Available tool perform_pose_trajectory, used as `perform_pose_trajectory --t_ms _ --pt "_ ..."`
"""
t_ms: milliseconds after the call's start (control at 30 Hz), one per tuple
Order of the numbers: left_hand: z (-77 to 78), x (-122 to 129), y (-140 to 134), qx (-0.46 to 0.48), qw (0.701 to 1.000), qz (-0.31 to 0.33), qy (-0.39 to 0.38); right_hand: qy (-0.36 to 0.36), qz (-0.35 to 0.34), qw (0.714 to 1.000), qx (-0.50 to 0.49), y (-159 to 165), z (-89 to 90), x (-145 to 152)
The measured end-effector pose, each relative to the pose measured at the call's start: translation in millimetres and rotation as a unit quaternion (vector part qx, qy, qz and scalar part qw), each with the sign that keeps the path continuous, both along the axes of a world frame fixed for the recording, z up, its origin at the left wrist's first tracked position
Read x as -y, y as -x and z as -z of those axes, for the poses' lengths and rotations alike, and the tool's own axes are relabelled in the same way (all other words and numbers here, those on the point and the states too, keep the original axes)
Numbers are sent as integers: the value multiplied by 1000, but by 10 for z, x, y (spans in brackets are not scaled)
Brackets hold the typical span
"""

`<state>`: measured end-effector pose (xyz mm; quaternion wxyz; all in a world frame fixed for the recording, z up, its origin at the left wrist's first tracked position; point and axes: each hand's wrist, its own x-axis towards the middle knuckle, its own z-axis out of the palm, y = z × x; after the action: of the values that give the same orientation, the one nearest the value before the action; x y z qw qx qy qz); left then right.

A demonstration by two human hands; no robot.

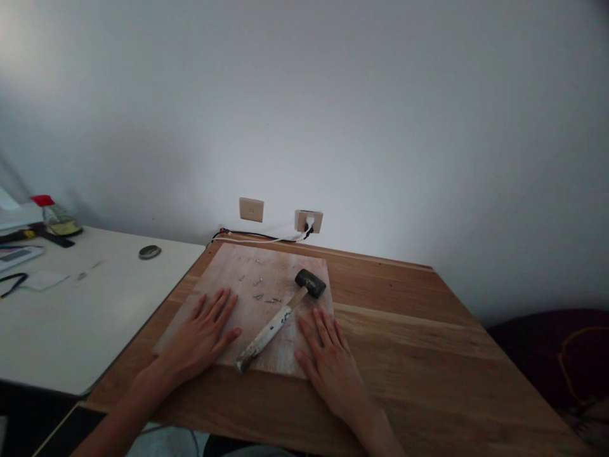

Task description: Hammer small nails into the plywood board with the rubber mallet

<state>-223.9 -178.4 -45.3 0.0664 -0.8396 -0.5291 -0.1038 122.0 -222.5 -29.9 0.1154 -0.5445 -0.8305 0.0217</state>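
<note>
On the tabletop (404, 355), left hand (203, 336) and right hand (332, 363), fingers (227, 310) spread and empty, flanked a mallet (284, 313) that, nudged, risked scattering metal bits (257, 296) beside it.

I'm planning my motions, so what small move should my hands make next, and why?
Probably bring the right hand to the mallet and grip it: it lies on the board between that hand and the left hand, handle end toward you, and both hands rest flat, holding nothing.
</note>
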Motion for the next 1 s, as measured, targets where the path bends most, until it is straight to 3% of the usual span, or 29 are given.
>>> perform_pose_trajectory --t_ms 133,367,500,600,667,767,833,867,1000 --pt "-69 38 -378 4 999 51 17 -3 11 1000 9 -315 29 43" --pt "-346 213 -1189 60 978 147 137 25 19 999 9 -913 20 233" --pt "-494 364 -1836 134 969 142 150 56 39 998 -1 -1174 -44 397" --pt "-564 406 -2281 134 967 156 150 83 54 995 -20 -1305 -86 473" --pt "-595 363 -2453 126 968 136 171 87 60 993 -42 -1375 -94 485" --pt "-653 223 -2472 185 950 97 232 53 67 992 -94 -1454 -90 436" --pt "-716 127 -2364 285 905 96 301 18 73 988 -132 -1485 -105 358" --pt "-755 90 -2292 345 867 103 343 0 76 986 -150 -1492 -123 308" --pt "-884 3 -2006 573 680 122 441 -39 75 975 -205 -1463 -244 82"
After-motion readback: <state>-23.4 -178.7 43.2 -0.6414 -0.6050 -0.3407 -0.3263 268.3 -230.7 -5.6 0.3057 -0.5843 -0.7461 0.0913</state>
